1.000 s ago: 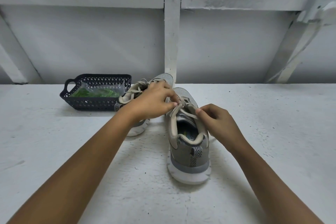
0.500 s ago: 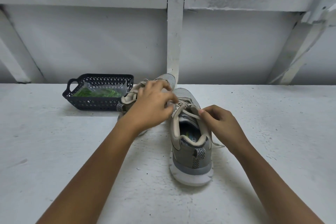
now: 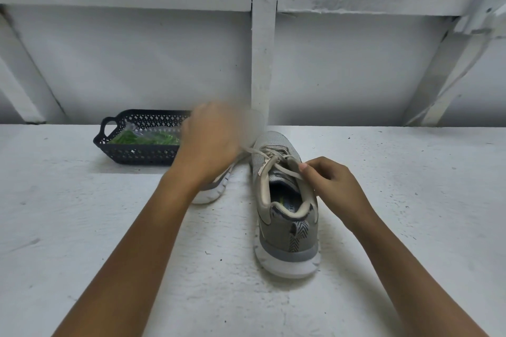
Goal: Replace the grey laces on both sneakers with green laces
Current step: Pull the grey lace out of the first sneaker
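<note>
A grey sneaker with grey laces stands heel toward me in the middle of the white table. My right hand pinches the lace at the sneaker's right eyelets. My left hand, blurred with motion, is raised left of the toe and holds the lace's other end, which stretches from the hand to the shoe. The second sneaker lies behind my left wrist, mostly hidden. Green laces in clear wrapping lie in the black basket.
The basket sits at the back left of the white table. A white wall with wooden beams rises right behind the table's far edge.
My left hand has lifted up and to the left, drawing the grey lace out from the sneaker. My right hand stays at the right eyelets.
</note>
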The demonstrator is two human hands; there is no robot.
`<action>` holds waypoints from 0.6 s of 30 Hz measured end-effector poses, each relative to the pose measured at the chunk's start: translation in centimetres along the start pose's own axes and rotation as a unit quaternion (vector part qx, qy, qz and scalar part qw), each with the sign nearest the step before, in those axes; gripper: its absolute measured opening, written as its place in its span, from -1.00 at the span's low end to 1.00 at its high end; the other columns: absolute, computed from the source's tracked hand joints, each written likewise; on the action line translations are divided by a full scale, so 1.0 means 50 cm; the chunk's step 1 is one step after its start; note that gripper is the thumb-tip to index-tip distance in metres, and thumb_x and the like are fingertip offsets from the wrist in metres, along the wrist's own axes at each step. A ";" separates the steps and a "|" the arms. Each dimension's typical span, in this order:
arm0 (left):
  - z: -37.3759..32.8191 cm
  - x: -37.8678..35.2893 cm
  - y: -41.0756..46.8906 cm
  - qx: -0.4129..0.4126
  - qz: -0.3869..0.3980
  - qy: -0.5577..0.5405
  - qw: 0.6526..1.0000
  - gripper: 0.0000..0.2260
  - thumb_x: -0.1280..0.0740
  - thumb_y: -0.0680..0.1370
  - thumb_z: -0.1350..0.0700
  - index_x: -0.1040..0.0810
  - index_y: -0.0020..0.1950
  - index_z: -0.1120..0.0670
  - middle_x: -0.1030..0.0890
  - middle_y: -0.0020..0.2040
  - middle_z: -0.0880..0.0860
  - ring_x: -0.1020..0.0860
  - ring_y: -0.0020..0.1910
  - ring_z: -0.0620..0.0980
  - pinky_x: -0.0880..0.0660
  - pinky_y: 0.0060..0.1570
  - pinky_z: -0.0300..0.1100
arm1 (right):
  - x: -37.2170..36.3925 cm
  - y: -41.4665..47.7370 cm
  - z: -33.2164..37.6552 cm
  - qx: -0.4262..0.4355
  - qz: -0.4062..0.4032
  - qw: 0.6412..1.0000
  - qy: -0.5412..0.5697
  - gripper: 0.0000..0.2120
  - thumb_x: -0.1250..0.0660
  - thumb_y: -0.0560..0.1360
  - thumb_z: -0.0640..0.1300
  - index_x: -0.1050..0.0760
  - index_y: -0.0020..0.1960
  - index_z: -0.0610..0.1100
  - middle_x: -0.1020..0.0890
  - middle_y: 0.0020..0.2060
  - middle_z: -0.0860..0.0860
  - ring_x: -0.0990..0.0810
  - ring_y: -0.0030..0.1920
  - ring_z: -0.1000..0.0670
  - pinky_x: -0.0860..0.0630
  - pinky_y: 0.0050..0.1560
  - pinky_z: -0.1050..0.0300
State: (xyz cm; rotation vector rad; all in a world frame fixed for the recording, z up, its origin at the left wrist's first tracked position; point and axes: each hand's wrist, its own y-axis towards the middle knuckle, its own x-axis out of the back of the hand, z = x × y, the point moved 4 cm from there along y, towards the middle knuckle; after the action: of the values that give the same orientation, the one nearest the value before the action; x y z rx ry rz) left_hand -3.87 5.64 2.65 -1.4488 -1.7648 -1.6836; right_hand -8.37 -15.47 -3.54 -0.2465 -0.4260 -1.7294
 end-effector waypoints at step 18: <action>0.003 -0.024 -0.012 0.097 -0.022 0.048 0.994 -0.72 -0.21 0.57 0.07 -0.53 0.25 0.05 -0.47 0.29 0.06 -0.33 0.30 0.10 -0.21 0.27 0.04 | 0.001 -0.001 -0.002 0.009 -0.004 1.000 -0.015 -0.86 -0.30 0.50 0.00 -0.58 -0.16 -0.02 -0.65 -0.20 0.09 -0.58 -0.13 0.18 -0.41 -0.17 0.31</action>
State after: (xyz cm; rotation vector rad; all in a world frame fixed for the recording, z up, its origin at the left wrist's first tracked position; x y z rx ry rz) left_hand -3.76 5.34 1.31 -1.2348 -1.8607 -1.5273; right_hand -8.41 -15.57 -3.63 -0.2587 -0.4659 -1.7315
